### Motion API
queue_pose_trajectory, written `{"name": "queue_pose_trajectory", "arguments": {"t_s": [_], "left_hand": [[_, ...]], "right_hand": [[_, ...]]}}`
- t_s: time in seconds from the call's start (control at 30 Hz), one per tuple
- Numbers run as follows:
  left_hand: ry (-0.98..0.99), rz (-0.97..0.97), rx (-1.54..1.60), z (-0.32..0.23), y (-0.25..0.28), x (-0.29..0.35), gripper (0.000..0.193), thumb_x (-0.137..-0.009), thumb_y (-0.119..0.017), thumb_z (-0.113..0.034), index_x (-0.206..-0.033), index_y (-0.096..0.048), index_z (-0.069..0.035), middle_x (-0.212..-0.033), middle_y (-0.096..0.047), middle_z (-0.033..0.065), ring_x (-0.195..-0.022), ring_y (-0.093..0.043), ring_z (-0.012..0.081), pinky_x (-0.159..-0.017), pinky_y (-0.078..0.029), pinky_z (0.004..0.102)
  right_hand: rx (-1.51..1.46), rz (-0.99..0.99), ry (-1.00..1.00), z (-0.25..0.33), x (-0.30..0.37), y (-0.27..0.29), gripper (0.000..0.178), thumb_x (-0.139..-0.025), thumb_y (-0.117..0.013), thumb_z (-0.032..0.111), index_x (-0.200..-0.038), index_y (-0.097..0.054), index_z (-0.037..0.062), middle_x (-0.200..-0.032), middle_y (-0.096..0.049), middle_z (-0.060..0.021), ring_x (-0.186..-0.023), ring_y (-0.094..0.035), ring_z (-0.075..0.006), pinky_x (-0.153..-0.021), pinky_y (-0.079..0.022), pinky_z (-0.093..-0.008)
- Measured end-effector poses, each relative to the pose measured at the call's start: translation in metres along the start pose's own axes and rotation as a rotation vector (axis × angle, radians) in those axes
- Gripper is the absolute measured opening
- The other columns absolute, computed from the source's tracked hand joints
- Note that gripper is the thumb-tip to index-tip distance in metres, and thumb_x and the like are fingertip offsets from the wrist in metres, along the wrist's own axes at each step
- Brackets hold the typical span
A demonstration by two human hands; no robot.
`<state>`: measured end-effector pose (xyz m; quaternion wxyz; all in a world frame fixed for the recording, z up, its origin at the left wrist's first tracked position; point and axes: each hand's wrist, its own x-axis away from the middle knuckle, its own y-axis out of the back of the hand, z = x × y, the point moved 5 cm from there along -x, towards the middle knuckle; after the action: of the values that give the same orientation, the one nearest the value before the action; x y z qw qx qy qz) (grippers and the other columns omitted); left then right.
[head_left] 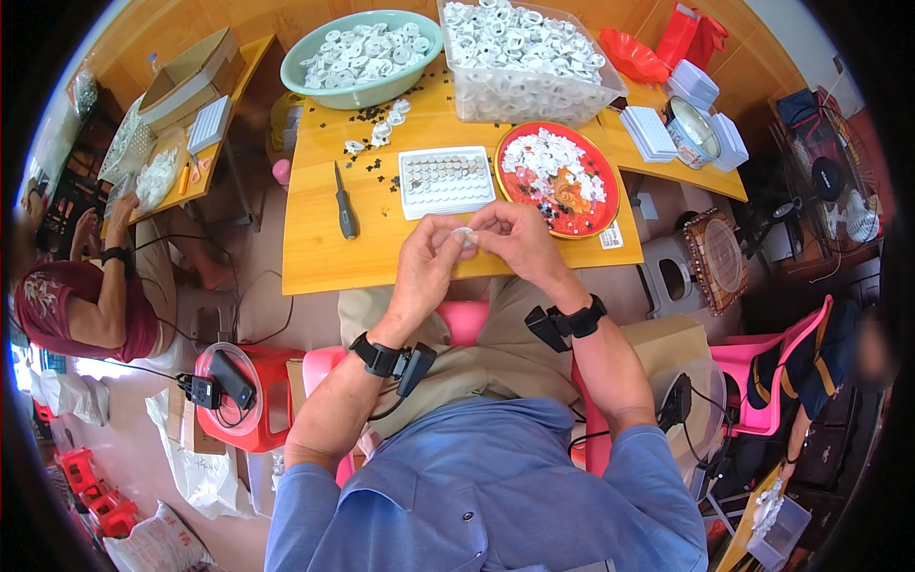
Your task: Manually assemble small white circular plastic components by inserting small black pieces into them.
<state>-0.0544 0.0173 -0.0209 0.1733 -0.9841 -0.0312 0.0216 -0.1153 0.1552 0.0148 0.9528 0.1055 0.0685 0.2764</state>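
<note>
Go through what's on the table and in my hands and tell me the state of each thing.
White ring: pinched between both hands.
Left hand: closed on ring.
Right hand: closed on ring.
Tray: partly filled.
Red plate: holds white pieces.
Green bowl: full.
Clear bin: full.
Screwdriver: lying flat, untouched.

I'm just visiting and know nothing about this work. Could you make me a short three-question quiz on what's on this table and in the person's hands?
1. True or false: the left hand and the right hand both pinch one small white ring between their fingers.
2. Which thing lies left of the white tray on the wooden table? A) a black-handled tool B) a red plate C) a clear tub
3. Fill in: the green bowl at the far side holds small ____ parts.

Key: 1 true; 2 A; 3 white.
</note>
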Motion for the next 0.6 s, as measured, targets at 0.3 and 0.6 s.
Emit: {"name": "queue_pose_trajectory", "arguments": {"t_s": [0.3, 0.6], "left_hand": [[0.080, -0.046, -0.078, -0.007, 0.000, 0.001, 0.014, -0.100, -0.051, -0.002, -0.113, -0.053, 0.003, -0.101, -0.068, 0.0121, -0.090, -0.068, 0.0154, -0.082, -0.057, 0.0278], [0.206, -0.009, 0.099, -0.004, -0.001, 0.003, 0.031, -0.100, -0.052, -0.004, -0.129, -0.046, 0.002, -0.117, -0.067, 0.0149, -0.105, -0.069, 0.0215, -0.090, -0.055, 0.0252]], "right_hand": [[0.160, -0.107, 0.036, 0.003, 0.003, -0.008, 0.014, -0.083, -0.069, 0.009, -0.089, -0.068, -0.0034, -0.076, -0.072, -0.0091, -0.069, -0.070, -0.0116, -0.061, -0.053, -0.0249], [-0.121, -0.093, -0.080, -0.007, -0.001, -0.004, 0.015, -0.083, -0.070, 0.007, -0.092, -0.067, -0.0047, -0.081, -0.071, -0.0077, -0.069, -0.065, -0.0093, -0.063, -0.051, -0.0237]]}}
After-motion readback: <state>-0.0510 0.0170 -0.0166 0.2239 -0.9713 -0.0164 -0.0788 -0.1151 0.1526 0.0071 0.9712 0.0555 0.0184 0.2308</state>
